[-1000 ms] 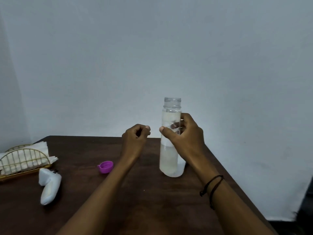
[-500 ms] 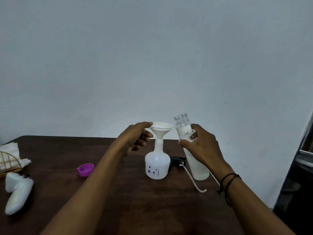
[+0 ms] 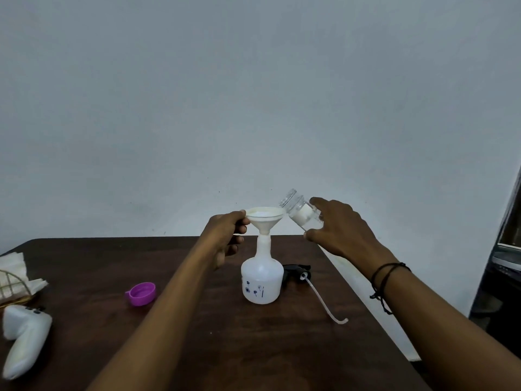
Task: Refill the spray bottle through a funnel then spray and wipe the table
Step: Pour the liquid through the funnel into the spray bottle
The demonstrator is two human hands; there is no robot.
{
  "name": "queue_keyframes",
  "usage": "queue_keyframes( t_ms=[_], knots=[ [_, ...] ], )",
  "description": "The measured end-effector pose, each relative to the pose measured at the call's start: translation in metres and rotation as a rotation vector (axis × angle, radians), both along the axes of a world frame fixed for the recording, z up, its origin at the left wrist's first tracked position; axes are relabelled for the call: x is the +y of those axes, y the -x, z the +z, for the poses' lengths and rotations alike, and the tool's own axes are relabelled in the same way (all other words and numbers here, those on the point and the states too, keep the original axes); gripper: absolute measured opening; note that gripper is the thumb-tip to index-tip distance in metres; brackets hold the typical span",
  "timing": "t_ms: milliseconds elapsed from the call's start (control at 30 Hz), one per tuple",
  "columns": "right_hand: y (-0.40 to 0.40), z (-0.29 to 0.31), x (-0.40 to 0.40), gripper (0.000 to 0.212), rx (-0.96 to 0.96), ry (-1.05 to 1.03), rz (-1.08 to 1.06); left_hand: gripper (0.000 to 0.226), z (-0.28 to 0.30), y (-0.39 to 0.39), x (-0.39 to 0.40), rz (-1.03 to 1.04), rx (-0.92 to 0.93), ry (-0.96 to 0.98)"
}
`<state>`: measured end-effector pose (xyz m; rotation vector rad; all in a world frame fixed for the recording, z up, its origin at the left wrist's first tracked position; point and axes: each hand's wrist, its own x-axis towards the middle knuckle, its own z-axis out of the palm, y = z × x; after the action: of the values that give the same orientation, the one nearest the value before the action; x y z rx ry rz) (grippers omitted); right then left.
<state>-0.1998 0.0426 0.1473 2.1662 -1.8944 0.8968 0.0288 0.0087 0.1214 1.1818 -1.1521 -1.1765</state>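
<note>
A white spray bottle [image 3: 262, 280] with small blue flower prints stands uncapped on the dark wooden table [image 3: 253, 348]. A white funnel [image 3: 265, 218] sits in its neck. My left hand [image 3: 225, 238] grips the funnel's left rim. My right hand [image 3: 341, 230] holds a clear water bottle [image 3: 300, 211], tilted with its open mouth at the funnel's right rim. The black spray head [image 3: 297, 270] with its white dip tube [image 3: 324, 301] lies just right of the spray bottle.
A purple cap [image 3: 141, 293] lies left of my left forearm. A white controller [image 3: 24, 340] rests at the front left, with a gold wire holder of paper napkins [image 3: 14, 280] behind it. The table's right edge runs under my right forearm. Dark furniture [image 3: 504, 263] stands at the right.
The view swung right, bringing the spray bottle and funnel into sight. My left hand took the funnel's rim. My right hand lifted the water bottle and tipped it toward the funnel.
</note>
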Motion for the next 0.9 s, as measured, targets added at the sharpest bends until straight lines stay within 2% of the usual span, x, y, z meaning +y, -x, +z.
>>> queue_keyframes(
  t_ms=[133, 433, 900],
  knots=[
    [0.001, 0.012, -0.003, 0.058, 0.07, -0.008, -0.012, 0.025, -0.002, 0.0, -0.003, 0.004, 0.029, 0.004],
    [-0.006, 0.028, -0.003, 0.045, 0.255, 0.035, -0.017, 0.025, -0.003, 0.002, -0.005, -0.008, 0.082, 0.026],
    [-0.015, 0.04, -0.002, 0.043, 0.438, 0.042, -0.056, 0.026, -0.005, 0.005, -0.006, -0.018, 0.089, 0.036]
  ],
)
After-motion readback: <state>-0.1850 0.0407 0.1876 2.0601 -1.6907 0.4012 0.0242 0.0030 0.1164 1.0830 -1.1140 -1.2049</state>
